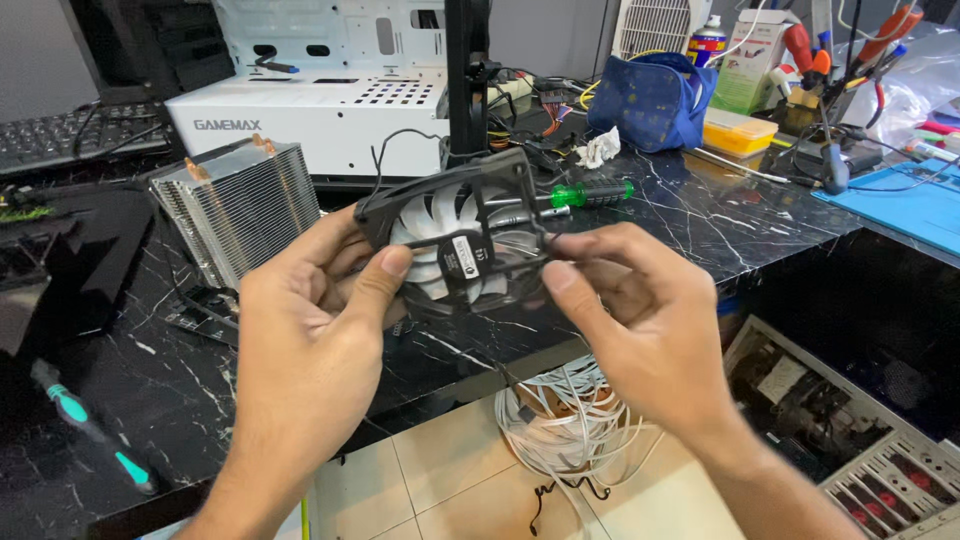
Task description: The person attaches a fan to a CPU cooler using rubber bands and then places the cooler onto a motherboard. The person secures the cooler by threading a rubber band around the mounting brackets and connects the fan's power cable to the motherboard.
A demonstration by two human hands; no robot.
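both hands hold a black-framed cooling fan (455,240) with pale blades up over the near edge of the black marble-patterned bench (690,225). the left hand (310,330) grips the fan's left side, its thumb pressed on the frame's front near the hub and its fingers (335,235) curled behind the left edge. the right hand (640,320) holds the right side, with thumb and forefinger pinched together on the frame's right rim. so both sets of fingers are clamped on the fan, which is tilted a little, its back face with the round hub label turned toward the camera. a thin black wire runs up from the fan's top toward the back of the bench.

behind the fan, on the bench, lies a green-handled screwdriver (590,193), its tip hidden by the fan. to the left stands a finned metal heatsink (240,205) with copper pipe ends, well apart from the hands. behind that sits a white computer case (320,115). a blue pouch (652,100) rests farther back on the right, and a blue mat (900,205) covers the far right corner. another screwdriver with a teal-banded handle (85,425) lies at the near left. below the hands, on the tiled floor (450,480), sits a coil of white cable (565,420).
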